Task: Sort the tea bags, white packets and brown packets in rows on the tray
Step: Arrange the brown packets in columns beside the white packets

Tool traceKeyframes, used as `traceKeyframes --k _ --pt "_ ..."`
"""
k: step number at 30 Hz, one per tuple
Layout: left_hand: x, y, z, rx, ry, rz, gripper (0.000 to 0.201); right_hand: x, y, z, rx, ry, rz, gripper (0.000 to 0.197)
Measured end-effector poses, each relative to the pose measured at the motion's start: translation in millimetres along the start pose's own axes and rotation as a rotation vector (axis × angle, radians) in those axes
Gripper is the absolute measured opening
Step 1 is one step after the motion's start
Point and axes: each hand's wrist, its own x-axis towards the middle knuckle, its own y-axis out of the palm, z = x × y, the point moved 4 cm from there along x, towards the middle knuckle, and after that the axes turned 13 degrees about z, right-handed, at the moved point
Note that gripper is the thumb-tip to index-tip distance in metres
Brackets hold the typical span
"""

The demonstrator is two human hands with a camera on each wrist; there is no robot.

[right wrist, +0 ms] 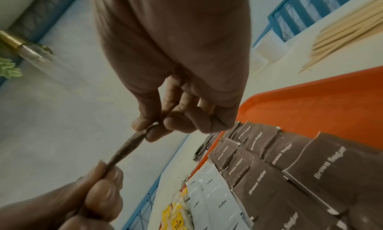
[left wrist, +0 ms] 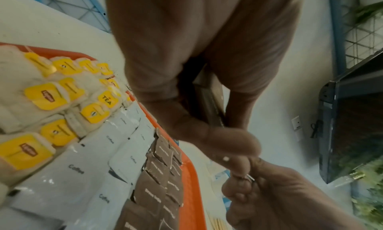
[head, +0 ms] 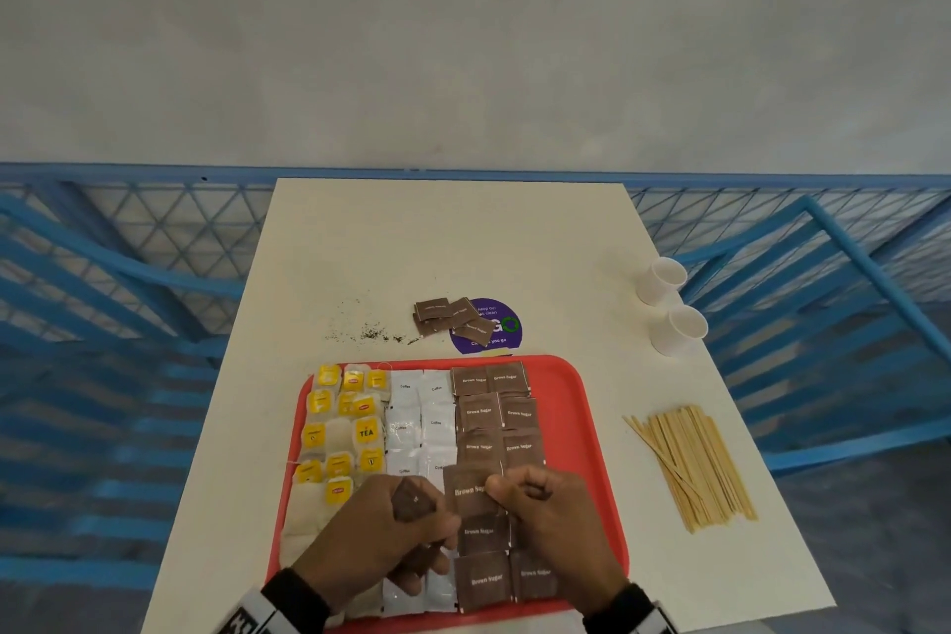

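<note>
On the red tray (head: 581, 402), tea bags (head: 339, 427) with yellow tags fill the left, white coffee packets (head: 419, 420) the middle, and brown sugar packets (head: 496, 414) the right. Over the tray's near half, my right hand (head: 507, 489) pinches one brown packet (head: 465, 489) by its right edge. My left hand (head: 427, 525) grips a small stack of brown packets (head: 411, 505). In the right wrist view the pinched packet (right wrist: 126, 148) shows edge-on, with the right hand (right wrist: 149, 128) on one end and left fingers (right wrist: 107, 169) on the other.
A loose pile of brown packets (head: 450, 319) lies beyond the tray on a purple sticker (head: 502, 324), with tea crumbs (head: 370, 332) to its left. Two white paper cups (head: 664, 278) stand at the right edge of the table. Wooden stirrers (head: 694, 463) lie right of the tray.
</note>
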Motion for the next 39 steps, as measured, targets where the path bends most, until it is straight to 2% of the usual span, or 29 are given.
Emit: traceKeyframes --k 4,7,11,13,15,17,20,23,25,28,31,33,36,39 --pt "2 -3 8 0.056 -0.047 0.007 0.011 14 -13 0 -0.044 0.082 0.034 0.02" --pt "-1 -11 17 0.001 -0.066 -0.077 0.012 47 -53 -9 -0.169 0.127 -0.049 0.022" --pt "-8 -22 28 -0.152 -0.084 -0.191 0.016 96 -100 -34 -0.319 0.221 -0.165 0.02" --pt "-10 -23 30 -0.245 -0.098 -0.194 0.022 113 -109 -41 -0.297 0.244 -0.178 0.017" --pt "-10 -25 31 -0.362 -0.101 -0.194 0.028 123 -111 -43 -0.342 0.283 -0.228 0.023" --pt "-9 -27 32 -0.47 -0.099 -0.196 0.029 121 -112 -42 -0.464 0.337 -0.306 0.034" --pt "-7 -29 30 -0.652 -0.044 -0.176 0.022 97 -99 -33 -0.539 0.292 -0.377 0.033" --pt "-4 -28 28 -0.692 0.02 -0.133 0.024 64 -65 -22 -0.483 0.205 -0.272 0.028" --pt "-1 -24 25 -0.636 0.039 -0.135 0.022 43 -32 -14 -0.454 0.155 -0.101 0.028" --pt "3 -17 17 -0.499 0.053 -0.209 0.024 22 13 2 -0.319 0.058 0.141 0.022" --pt "4 -11 10 -0.339 0.069 -0.243 0.025 14 29 14 -0.279 -0.044 0.115 0.018" --pt "2 -11 6 -0.277 0.092 -0.254 0.022 10 29 17 -0.282 -0.076 0.069 0.024" --pt "-3 -12 -2 -0.256 0.124 -0.243 0.017 3 28 18 -0.207 -0.083 0.058 0.035" --pt "-7 -12 -6 -0.282 0.127 -0.239 0.02 -2 29 23 -0.109 -0.12 0.042 0.031"
